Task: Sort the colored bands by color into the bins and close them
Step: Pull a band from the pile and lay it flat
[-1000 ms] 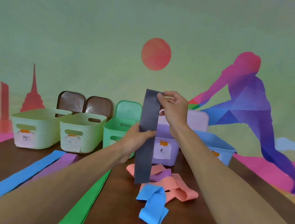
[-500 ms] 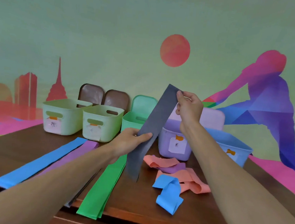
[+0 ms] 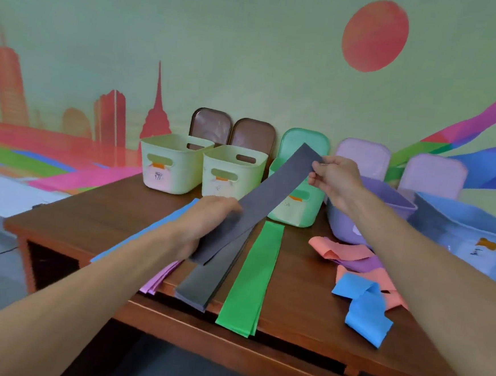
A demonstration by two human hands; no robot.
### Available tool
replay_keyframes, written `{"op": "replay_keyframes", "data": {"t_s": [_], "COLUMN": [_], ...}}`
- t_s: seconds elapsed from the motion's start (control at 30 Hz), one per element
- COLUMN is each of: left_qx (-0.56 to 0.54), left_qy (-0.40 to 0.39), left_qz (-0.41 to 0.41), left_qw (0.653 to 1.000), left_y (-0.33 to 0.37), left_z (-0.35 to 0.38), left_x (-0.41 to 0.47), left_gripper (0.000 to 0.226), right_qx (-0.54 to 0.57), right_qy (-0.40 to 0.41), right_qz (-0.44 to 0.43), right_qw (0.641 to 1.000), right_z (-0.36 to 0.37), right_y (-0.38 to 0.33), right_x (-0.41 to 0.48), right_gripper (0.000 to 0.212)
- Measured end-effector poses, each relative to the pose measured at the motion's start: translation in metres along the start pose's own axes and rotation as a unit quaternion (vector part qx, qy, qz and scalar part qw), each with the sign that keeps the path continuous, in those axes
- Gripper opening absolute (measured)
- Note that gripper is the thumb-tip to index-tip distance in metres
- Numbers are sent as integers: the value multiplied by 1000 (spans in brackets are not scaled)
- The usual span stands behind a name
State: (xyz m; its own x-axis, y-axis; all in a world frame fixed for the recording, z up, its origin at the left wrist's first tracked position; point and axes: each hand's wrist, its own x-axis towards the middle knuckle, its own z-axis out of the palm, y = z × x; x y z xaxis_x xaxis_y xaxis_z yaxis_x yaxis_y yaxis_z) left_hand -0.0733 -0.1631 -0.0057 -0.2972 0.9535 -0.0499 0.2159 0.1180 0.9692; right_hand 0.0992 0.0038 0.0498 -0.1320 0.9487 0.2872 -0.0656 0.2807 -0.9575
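Between both hands stretches a dark grey band [image 3: 273, 194], slanting low over the table. My right hand [image 3: 335, 180] pinches its upper end; my left hand [image 3: 205, 223] grips its lower part just above a flat stack of grey bands [image 3: 203, 282]. Beside that stack lie flat green bands [image 3: 251, 280], purple bands [image 3: 159, 278] and a blue band [image 3: 145, 233]. A loose heap of salmon [image 3: 342, 251], purple and blue bands [image 3: 364, 309] sits to the right. Open bins line the back: two pale green [image 3: 171, 164] [image 3: 233, 172], a mint one [image 3: 298, 209], a lilac one [image 3: 366, 209] and a blue one [image 3: 460, 231].
The bins' lids lean against the wall behind them: two brown [image 3: 213, 125], one mint [image 3: 304, 139], two lilac [image 3: 432, 172]. The wooden table's [image 3: 90, 214] front edge runs close below the flat bands, whose ends hang over it. Floor shows at the left.
The grey band has come down and leftwards from nearly upright to a low slant over the grey stack. My view has swung left and down; more of the table's left edge shows.
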Motion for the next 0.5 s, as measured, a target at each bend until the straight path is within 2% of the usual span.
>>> {"op": "replay_keyframes", "data": {"t_s": [0.07, 0.17, 0.37, 0.5], "left_qx": [-22, -5, -8, 25], "left_qy": [1, -18, -73, -79], "left_qz": [-37, -54, -97, -114], "left_qw": [999, 998, 993, 990], "left_y": [-10, -27, -45, -55], "left_z": [-7, -17, -30, -35], "left_x": [2, 10, 16, 18], "left_gripper": [10, 21, 9, 18], "right_qx": [-111, -260, -447, -487], "right_qy": [-6, -18, -85, -105], "right_qz": [-16, -45, -86, -82], "right_qw": [994, 964, 886, 863], "right_z": [12, 29, 61, 77], "right_y": [16, 41, 94, 125], "right_x": [5, 15, 30, 30], "right_gripper": [18, 14, 8, 4]}}
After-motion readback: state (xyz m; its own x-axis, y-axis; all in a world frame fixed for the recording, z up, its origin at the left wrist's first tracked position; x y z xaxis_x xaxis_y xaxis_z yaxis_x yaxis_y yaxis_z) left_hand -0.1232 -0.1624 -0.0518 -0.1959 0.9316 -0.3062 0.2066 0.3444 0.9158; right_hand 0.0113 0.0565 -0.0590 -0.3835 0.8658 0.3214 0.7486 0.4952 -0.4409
